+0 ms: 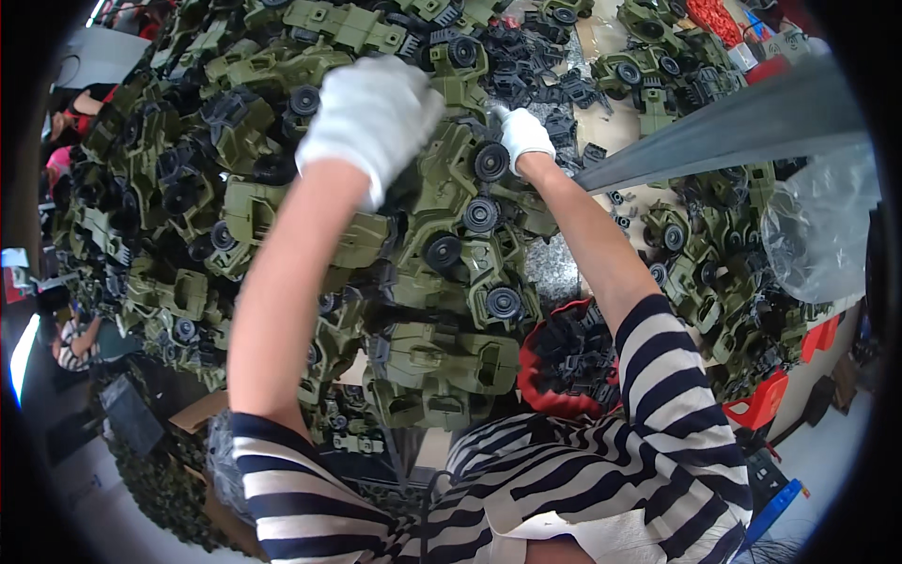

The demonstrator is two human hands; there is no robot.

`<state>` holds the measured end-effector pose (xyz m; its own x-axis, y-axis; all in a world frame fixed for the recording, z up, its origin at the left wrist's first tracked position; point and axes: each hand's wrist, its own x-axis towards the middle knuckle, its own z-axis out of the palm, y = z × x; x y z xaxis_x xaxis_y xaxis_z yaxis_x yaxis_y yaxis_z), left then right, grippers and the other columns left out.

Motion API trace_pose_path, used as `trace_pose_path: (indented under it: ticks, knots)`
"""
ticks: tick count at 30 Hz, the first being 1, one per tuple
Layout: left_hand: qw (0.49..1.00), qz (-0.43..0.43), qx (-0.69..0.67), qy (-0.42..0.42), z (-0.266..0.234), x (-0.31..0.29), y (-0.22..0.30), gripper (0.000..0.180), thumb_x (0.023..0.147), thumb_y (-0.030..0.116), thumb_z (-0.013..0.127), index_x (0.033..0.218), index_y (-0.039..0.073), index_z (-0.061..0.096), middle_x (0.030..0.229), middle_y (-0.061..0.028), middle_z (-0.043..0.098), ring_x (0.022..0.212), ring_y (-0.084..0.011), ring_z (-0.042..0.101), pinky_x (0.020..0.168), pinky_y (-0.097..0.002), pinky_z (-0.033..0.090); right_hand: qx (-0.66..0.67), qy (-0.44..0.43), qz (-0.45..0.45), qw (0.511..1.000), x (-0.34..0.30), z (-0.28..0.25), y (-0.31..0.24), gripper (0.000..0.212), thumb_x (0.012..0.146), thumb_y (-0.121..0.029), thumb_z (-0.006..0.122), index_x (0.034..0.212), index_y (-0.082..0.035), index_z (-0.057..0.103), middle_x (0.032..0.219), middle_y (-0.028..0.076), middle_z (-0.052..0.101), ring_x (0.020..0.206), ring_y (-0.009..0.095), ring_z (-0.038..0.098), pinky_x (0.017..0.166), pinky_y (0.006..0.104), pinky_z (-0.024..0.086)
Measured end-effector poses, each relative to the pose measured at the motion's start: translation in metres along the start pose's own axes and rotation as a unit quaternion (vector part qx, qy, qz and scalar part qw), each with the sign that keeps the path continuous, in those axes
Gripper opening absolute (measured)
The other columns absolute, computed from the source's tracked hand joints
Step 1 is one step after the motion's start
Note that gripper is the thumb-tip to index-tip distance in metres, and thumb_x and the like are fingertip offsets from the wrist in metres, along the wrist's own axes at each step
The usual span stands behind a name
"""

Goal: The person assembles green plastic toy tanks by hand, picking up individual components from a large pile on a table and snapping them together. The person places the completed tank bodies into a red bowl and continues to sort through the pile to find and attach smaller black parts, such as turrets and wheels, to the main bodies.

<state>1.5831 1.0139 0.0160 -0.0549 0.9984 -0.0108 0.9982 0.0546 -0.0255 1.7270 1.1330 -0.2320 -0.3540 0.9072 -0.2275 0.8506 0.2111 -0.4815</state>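
Observation:
My left hand (374, 113), in a white glove, is over the pile of olive-green toy military vehicles (385, 244). It is smeared by motion, and its fingers do not show clearly. Farther right, my right hand (523, 137), also white-gloved, is curled beside a green toy vehicle (437, 193) with black wheels. Its fingertips point left toward that vehicle, and what they hold, if anything, is hidden. Small black plastic parts (526, 70) lie loose just beyond and beside my right hand.
A red-rimmed container (534, 376) of black parts sits close to my body. A grey metal post (723, 127) slants in from the right, near my right forearm. Clear plastic bags (817, 226) hang beyond it. More vehicles are heaped at right, and other people sit at the far left.

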Motion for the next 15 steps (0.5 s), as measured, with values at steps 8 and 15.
trace_pose_path:
  ticks: [8, 15]
  knots:
    - [0.984, 0.022, -0.006, -0.178, 0.065, 0.081, -0.091, 0.039, 0.093, 0.036, 0.061, 0.11, 0.003, 0.07, 0.104, -0.0201, 0.071, 0.099, -0.0389, 0.066, 0.088, -0.0441, 0.051, -0.024, 0.061, -0.102, 0.993, -0.1, -0.087, -0.024, 0.023, 0.088, -0.018, 0.062, 0.106, -0.006, 0.07, 0.097, 0.023, 0.069, 0.095, 0.041, 0.065, 0.085, 0.0461, 0.052]
    - [0.983, -0.03, -0.18, -0.024, 0.105, 0.093, -0.09, 0.056, 0.088, 0.022, 0.069, 0.141, 0.009, 0.053, 0.138, -0.0146, 0.059, 0.126, -0.0317, 0.056, 0.106, -0.0386, 0.043, 0.012, -0.249, -0.084, 0.965, -0.267, -0.184, 0.05, 0.047, 0.082, -0.019, 0.073, 0.122, -0.002, 0.056, 0.102, 0.023, 0.063, 0.095, 0.039, 0.063, 0.084, 0.0443, 0.051]
